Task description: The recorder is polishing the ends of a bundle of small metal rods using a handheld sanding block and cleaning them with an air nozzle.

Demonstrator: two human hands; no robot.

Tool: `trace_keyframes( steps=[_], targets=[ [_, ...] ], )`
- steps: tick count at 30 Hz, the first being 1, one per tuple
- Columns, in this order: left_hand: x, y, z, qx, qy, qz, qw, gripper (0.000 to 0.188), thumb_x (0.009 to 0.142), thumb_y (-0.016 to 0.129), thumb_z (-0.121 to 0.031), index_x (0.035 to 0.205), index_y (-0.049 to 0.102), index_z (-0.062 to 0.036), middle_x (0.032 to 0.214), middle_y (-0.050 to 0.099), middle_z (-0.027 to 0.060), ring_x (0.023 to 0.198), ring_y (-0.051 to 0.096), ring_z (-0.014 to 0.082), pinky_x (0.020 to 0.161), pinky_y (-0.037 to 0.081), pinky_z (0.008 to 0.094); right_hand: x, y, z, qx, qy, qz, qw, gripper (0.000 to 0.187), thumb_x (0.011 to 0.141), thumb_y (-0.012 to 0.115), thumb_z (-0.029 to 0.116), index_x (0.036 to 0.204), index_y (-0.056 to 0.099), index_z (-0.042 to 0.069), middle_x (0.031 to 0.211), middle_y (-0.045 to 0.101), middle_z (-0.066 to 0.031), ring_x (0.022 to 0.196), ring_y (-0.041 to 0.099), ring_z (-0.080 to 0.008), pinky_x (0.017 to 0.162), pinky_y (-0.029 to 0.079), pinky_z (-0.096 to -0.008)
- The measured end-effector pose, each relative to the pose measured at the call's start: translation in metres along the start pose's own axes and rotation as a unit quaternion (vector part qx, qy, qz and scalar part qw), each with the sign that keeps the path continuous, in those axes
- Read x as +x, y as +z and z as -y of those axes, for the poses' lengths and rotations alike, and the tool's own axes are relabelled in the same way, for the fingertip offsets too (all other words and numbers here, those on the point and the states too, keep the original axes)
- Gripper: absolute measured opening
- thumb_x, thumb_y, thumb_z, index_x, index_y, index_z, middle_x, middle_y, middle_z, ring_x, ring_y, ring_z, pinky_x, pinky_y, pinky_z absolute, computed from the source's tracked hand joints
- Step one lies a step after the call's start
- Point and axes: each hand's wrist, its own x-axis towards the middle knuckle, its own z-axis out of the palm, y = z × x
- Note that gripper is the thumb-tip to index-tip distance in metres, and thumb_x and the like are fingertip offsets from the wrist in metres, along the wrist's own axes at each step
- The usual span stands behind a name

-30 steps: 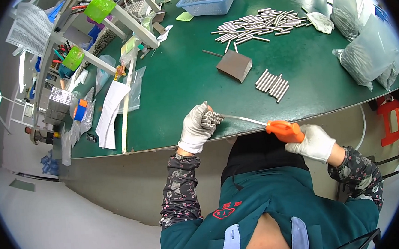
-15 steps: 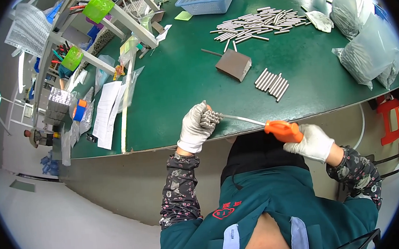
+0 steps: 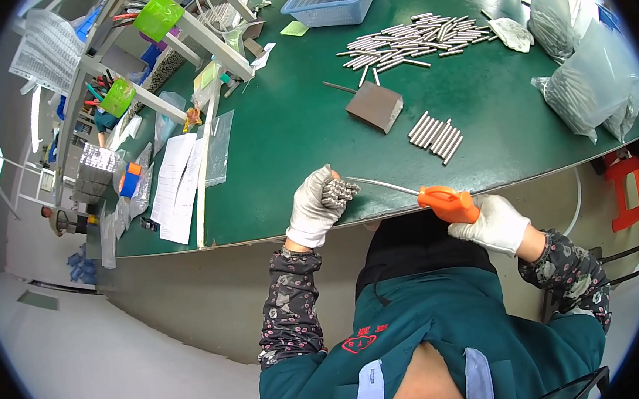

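Note:
Wrapped in a white glove, my left hand (image 3: 310,209) is closed round a bundle of short metal pins (image 3: 340,192), their ends facing right, at the table's front edge. My right hand (image 3: 492,226), also gloved, grips an orange air blow gun (image 3: 449,204). Its long thin nozzle points left, with the tip close to the upper side of the bundle; whether it touches cannot be told. Beyond the hands lie a neat row of pins (image 3: 435,138) and a brown block (image 3: 376,106) with a thin rod behind it.
A loose pile of pins (image 3: 427,38) spreads over the far part of the green table (image 3: 272,151), near a blue basket (image 3: 332,2). Filled plastic bags (image 3: 593,84) stand at the right. Papers (image 3: 177,183) and a shelf frame (image 3: 212,36) are at left. A red stool (image 3: 625,193) is below.
The air blow gun and my right hand have moved slightly left and up, bringing the nozzle tip to the bundle's upper side. At left, the clear plastic bag has shifted and spread out.

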Motion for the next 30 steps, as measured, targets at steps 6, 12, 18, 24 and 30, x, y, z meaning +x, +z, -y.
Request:
trace_keyframes(
  steps=[6, 12, 18, 24, 30],
  targets=[
    [-0.006, 0.003, 0.011, -0.13, -0.108, 0.024, 0.985, 0.048, 0.071, 0.063, 0.009, 0.114, 0.047, -0.0079, 0.084, 0.053, 0.0024, 0.072, 0.055, 0.0112, 0.067, 0.051, 0.024, -0.009, 0.0, -0.009, -0.048, 0.008, 0.011, 0.999, 0.04, 0.07, 0.066, 0.039, 0.091, 0.064, 0.005, 0.076, 0.063, -0.0179, 0.074, 0.06, -0.0324, 0.071, 0.047, -0.0361],
    [0.004, 0.001, -0.006, -0.205, -0.13, -0.003, 0.97, 0.058, 0.066, 0.064, 0.014, 0.117, 0.045, -0.0072, 0.088, 0.055, 0.0022, 0.078, 0.057, 0.0128, 0.072, 0.051, 0.0258, -0.014, -0.016, -0.019, 0.07, 0.023, 0.049, 0.996, 0.038, 0.071, 0.068, 0.033, 0.089, 0.062, 0.0, 0.074, 0.063, -0.0094, 0.069, 0.06, -0.0191, 0.068, 0.047, -0.0305],
    [0.004, -0.007, -0.009, -0.369, -0.227, -0.038, 0.901, 0.066, 0.061, 0.066, 0.017, 0.119, 0.043, -0.0049, 0.09, 0.056, 0.0034, 0.078, 0.058, 0.0141, 0.07, 0.05, 0.0262, 0.003, -0.083, -0.013, 0.15, 0.012, -0.116, 0.982, 0.035, 0.073, 0.065, 0.025, 0.095, 0.056, 0.0, 0.067, 0.057, -0.005, 0.048, 0.052, -0.0087, 0.04, 0.039, -0.0215],
    [0.007, -0.008, -0.01, -0.404, -0.261, -0.032, 0.876, 0.065, 0.061, 0.065, 0.017, 0.118, 0.041, -0.0017, 0.093, 0.055, 0.0017, 0.084, 0.057, 0.0126, 0.077, 0.049, 0.0265, 0.064, -0.14, -0.066, 0.161, 0.05, -0.315, 0.934, 0.036, 0.076, 0.055, 0.015, 0.11, 0.049, 0.004, 0.059, 0.046, -0.0015, 0.036, 0.042, -0.0102, 0.033, 0.036, -0.025],
    [0.01, -0.008, -0.012, -0.396, -0.256, -0.052, 0.88, 0.064, 0.061, 0.069, 0.012, 0.117, 0.043, -0.0031, 0.084, 0.058, 0.0041, 0.072, 0.058, 0.0136, 0.06, 0.047, 0.0228, 0.107, -0.159, -0.12, 0.062, 0.048, -0.374, 0.924, 0.05, 0.074, 0.044, 0.002, 0.123, 0.043, 0.005, 0.064, 0.05, -0.0077, 0.04, 0.045, -0.0148, 0.038, 0.039, -0.0282]
  ],
)
